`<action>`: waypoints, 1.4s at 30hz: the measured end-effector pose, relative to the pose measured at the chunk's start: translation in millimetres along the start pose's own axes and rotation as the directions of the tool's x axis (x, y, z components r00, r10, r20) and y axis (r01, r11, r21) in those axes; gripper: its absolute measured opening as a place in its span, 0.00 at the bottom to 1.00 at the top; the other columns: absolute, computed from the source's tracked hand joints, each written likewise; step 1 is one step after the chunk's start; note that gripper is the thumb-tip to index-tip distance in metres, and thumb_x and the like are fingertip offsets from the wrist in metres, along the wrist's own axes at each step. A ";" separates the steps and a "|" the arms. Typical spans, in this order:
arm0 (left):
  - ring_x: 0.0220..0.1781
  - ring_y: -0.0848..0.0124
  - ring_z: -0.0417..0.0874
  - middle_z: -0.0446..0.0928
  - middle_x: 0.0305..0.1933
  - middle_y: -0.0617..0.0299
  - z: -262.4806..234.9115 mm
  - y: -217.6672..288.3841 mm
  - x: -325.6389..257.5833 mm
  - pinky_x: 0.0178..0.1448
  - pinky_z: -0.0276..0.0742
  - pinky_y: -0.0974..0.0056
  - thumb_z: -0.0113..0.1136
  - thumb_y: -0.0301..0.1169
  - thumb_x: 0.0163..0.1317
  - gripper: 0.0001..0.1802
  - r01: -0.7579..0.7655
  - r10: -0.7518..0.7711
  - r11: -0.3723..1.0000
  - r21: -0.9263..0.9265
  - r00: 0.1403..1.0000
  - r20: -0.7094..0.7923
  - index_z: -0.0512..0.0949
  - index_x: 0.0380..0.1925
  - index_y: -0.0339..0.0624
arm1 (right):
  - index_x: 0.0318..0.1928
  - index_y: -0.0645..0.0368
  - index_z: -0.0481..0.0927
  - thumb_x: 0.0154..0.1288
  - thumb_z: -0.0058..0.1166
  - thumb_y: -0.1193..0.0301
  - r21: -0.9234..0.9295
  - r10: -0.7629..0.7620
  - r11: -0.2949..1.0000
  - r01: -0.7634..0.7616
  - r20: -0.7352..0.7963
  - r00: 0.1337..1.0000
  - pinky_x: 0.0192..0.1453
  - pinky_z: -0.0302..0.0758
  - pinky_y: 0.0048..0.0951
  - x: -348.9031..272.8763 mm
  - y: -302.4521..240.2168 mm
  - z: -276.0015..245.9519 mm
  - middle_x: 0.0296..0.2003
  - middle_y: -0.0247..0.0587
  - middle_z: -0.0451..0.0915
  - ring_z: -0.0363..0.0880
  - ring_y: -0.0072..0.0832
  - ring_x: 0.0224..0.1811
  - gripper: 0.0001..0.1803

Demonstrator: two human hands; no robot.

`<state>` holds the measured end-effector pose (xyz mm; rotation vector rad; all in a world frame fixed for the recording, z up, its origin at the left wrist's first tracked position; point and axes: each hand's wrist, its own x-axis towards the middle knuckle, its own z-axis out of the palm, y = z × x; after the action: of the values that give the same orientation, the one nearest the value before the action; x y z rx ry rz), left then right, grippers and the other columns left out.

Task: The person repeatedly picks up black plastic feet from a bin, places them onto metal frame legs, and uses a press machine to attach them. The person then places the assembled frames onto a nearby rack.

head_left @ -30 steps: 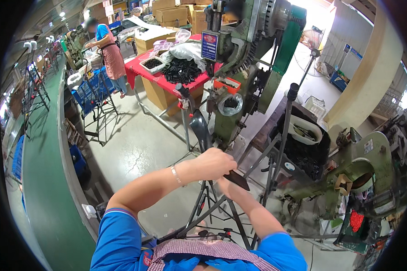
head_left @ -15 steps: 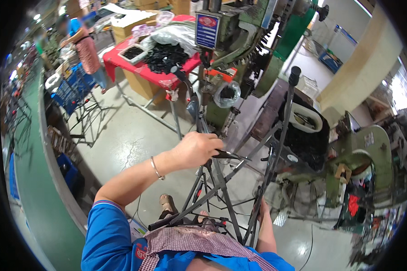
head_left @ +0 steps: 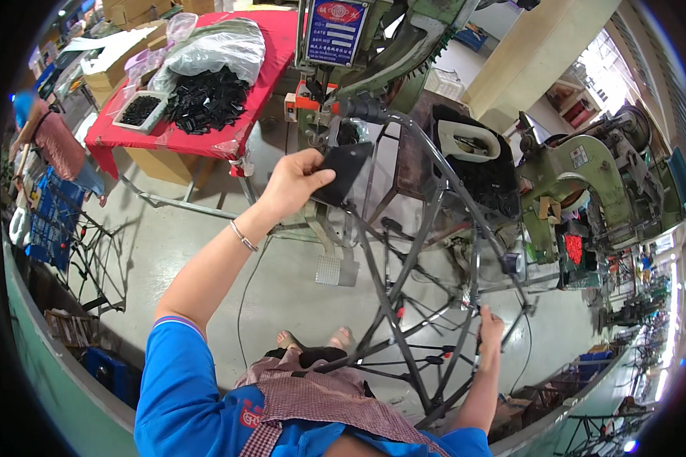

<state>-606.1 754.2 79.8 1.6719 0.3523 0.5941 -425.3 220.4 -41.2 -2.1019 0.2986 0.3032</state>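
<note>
My left hand [head_left: 296, 181] is closed, pinching a flat black plate [head_left: 344, 174] with a small hole near its upper corner between thumb and fingers. The plate is held up beside the top of a black folding metal frame [head_left: 458, 183] with crossed tubes; whether the two touch, I cannot tell. Low on the frame's right side, my right hand [head_left: 491, 330] is wrapped round one of its tubes. The frame stands tilted in front of me, and part of that grip is hidden.
A green press machine [head_left: 404, 57] stands ahead, another green machine [head_left: 598, 183] at right. A red-covered table [head_left: 270, 46] at left carries black pieces [head_left: 208, 100] and a white tray [head_left: 120, 120]. A dark bin [head_left: 503, 199] sits beyond the frame. A person [head_left: 59, 145] stands far left.
My view has turned right. The frame has swung round and tilted, with my right hand on it. My left hand is raised, and the plate now shows its broad face instead of its edge.
</note>
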 end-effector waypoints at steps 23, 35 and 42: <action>0.36 0.80 0.75 0.78 0.33 0.67 -48.1 -93.3 150.5 0.42 0.71 0.74 0.61 0.23 0.58 0.04 0.139 -0.142 0.990 -0.027 0.958 -0.248 0.79 0.33 0.35 | 0.17 0.64 0.72 0.61 0.61 0.52 -0.306 -0.049 0.952 0.011 -0.117 0.992 0.14 0.59 0.27 -24.1 -10.7 -0.6 0.10 0.31 0.65 0.63 0.20 0.10 0.28; 0.32 0.80 0.74 0.77 0.31 0.67 -89.4 -99.2 165.3 0.35 0.71 0.72 0.61 0.33 0.63 0.13 0.326 -0.342 0.940 0.102 0.898 0.278 0.79 0.38 0.32 | 0.16 0.60 0.69 0.62 0.61 0.60 -0.197 -0.079 0.978 0.075 -0.014 0.997 0.17 0.56 0.25 -34.2 -48.6 50.5 0.14 0.25 0.63 0.59 0.16 0.14 0.23; 0.17 0.78 0.72 0.74 0.27 0.63 -146.9 -32.0 162.0 0.18 0.69 0.71 0.59 0.36 0.65 0.18 0.331 -0.480 0.872 0.360 0.726 0.493 0.75 0.44 0.30 | 0.16 0.63 0.65 0.58 0.62 0.65 -0.256 -0.101 0.964 0.077 -0.083 0.991 0.23 0.52 0.27 -76.3 -127.8 88.5 0.15 0.25 0.60 0.54 0.16 0.22 0.23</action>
<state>-553.1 968.2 93.7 1.8433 0.3488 -0.3121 -463.5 368.4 40.0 -2.3789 0.2299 0.1947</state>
